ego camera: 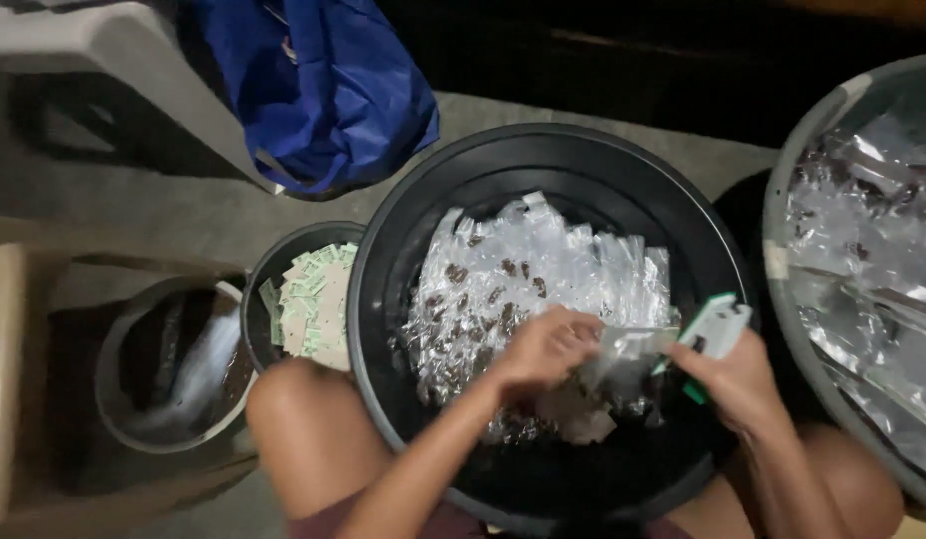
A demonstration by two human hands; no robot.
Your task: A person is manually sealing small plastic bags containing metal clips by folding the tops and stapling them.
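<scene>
Over the black tub (403, 250) between the person's knees, the left hand (548, 344) pinched one clear packet (632, 344) by its edge, lifted just above the heap of packets (543, 269), while the right hand (737, 384) held a white-and-green tool (717, 327) in a closed grip against the packet's far end. The step in hand appeared to be sealing or tagging that packet. The next move likely called for keeping its edge taut and level against the tool; paper labels (313, 299) sat in a bucket (258, 279) beside the left knee.
</scene>
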